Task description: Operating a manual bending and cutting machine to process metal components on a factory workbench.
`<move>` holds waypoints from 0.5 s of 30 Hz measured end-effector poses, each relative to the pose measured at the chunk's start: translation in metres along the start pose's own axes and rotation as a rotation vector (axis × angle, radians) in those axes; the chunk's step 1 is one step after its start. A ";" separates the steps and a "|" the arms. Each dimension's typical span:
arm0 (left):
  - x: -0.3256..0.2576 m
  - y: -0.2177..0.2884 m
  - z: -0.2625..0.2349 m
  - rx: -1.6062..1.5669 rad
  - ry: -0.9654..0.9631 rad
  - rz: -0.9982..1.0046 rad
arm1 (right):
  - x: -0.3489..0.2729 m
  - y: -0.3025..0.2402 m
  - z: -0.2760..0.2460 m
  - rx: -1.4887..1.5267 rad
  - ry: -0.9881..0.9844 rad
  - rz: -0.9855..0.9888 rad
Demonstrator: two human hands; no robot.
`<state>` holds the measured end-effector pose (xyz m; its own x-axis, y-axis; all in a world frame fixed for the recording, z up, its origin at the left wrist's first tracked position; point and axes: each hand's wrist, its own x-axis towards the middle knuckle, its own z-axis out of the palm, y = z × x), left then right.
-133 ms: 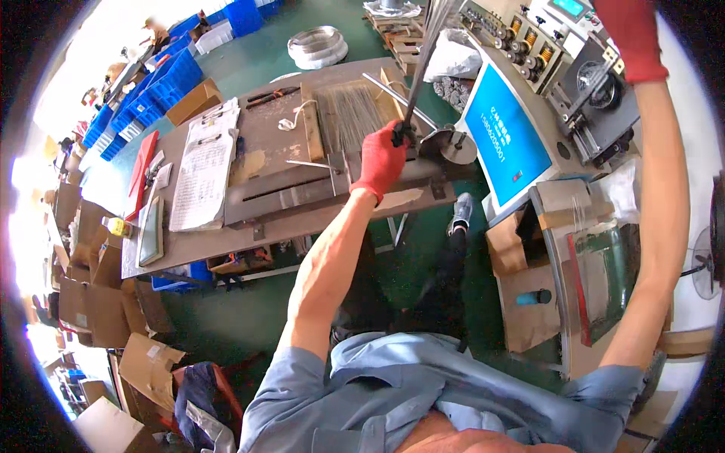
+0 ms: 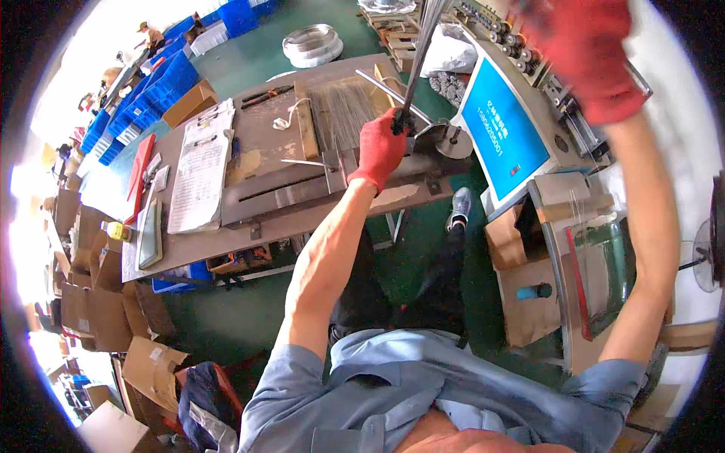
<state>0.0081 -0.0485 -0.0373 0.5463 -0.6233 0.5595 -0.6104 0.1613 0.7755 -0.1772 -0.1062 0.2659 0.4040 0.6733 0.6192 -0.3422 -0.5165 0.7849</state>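
The left hand [image 2: 380, 147] is clamped on the lower end of a wire bundle [image 2: 420, 45], held upright over the desk [image 2: 264, 162]. The right hand [image 2: 585, 53] is raised and blurred — its grip cannot be told. Gathering is judged in hand; next, the ends want levelling.

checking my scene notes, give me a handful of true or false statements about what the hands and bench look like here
1. Both hands wear red gloves. True: the left hand and the right hand are both gloved in red.
2. The left hand grips a bundle of thin metal rods. True: its grip closes around the bundle's lower end.
3. The rod bundle lies flat on the floor. False: it stands up from the workbench.
4. The screen beside the bench is blue. True.
5. The clipboard with papers sits right of the left hand. False: it lies on the bench to its left.
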 end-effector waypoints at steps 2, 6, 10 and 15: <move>0.008 0.019 0.015 0.102 -0.032 0.058 | -0.047 -0.047 0.015 0.120 -0.477 -0.131; 0.012 0.035 0.015 0.230 -0.104 0.153 | -0.115 -0.101 0.057 0.173 -0.563 -0.266; 0.026 0.022 -0.012 0.297 -0.146 0.222 | -0.106 -0.077 0.062 0.095 -0.870 -0.266; 0.044 0.006 -0.055 0.534 -0.228 0.197 | -0.097 0.006 0.042 0.020 -1.043 -0.238</move>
<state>0.0601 -0.0334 0.0077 0.2930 -0.7783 0.5553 -0.9228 -0.0783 0.3772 -0.1823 -0.1966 0.2116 0.9876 -0.0217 0.1555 -0.1487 -0.4463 0.8824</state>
